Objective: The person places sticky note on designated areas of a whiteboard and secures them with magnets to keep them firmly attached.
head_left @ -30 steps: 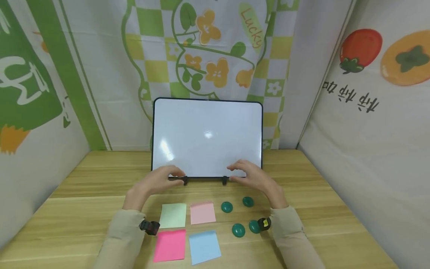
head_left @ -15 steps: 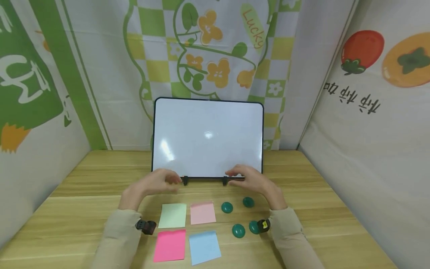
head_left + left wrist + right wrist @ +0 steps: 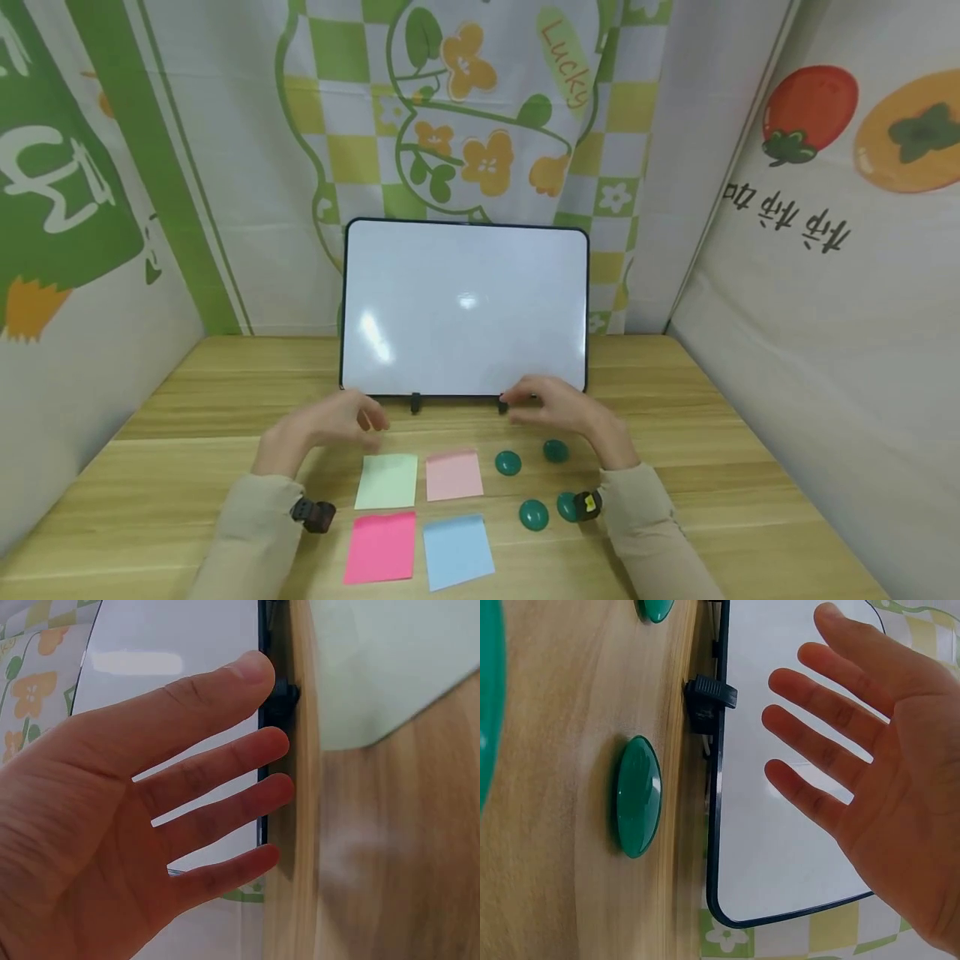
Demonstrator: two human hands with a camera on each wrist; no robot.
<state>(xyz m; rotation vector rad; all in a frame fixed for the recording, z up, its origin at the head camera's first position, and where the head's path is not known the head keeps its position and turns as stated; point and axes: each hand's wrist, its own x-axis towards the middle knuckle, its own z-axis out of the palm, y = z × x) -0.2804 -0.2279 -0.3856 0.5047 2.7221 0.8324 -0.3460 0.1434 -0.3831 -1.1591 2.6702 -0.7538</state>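
A black-framed whiteboard (image 3: 465, 308) stands upright at the back of the table on small black feet. My left hand (image 3: 333, 423) hovers before its lower left corner, fingers apart and holding nothing. Below that hand lies a pale green sticky note (image 3: 386, 482), beside a light pink one (image 3: 453, 475). A hot pink note (image 3: 380, 547) and a blue note (image 3: 458, 551) make the nearer row. My right hand (image 3: 562, 410), fingers spread and without anything in it, is by the right foot (image 3: 711, 691) of the board. Several green round magnets (image 3: 533, 515) lie below it.
The wooden table (image 3: 750, 517) reaches back to a printed curtain (image 3: 480, 108). Fabric walls (image 3: 825, 333) close in both sides. A small black device (image 3: 313, 515) is strapped at each wrist, over beige sleeves (image 3: 255, 525).
My left hand has drawn back from the board's left foot, leftward and toward me. My right hand has lowered slightly. Board, notes and magnets stay where they were.
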